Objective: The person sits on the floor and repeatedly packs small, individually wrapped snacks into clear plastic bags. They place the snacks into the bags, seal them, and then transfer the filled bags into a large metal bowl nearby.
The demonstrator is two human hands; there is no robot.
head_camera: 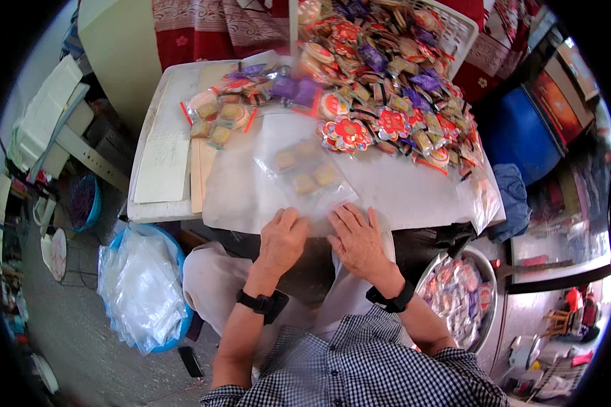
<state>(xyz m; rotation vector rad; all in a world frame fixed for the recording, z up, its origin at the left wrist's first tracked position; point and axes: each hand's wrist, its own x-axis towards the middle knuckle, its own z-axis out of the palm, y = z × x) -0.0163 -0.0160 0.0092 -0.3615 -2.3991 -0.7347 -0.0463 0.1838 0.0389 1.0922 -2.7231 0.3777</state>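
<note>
A clear plastic bag (336, 185) with several small yellowish wrapped pieces inside lies on the white-covered table. Its near edge is between my two hands. My left hand (285, 236) has its fingers curled at the bag's near left corner; whether they pinch the film is blurred. My right hand (354, 236) rests with fingers spread on the near right corner. Beyond the bag, a small group of wrapped pieces (219, 114) lies at the left. A large heap of red, purple and yellow wrapped packets (392, 119) spills from a white plastic basket (461, 33).
An open notebook (160, 173) bearing writing lies on the table's left. Below stands a blue tub (182, 305) of clear bags (142, 290). A metal basin (493, 285) of filled bags stands at lower right. A phone (190, 361) lies on the floor.
</note>
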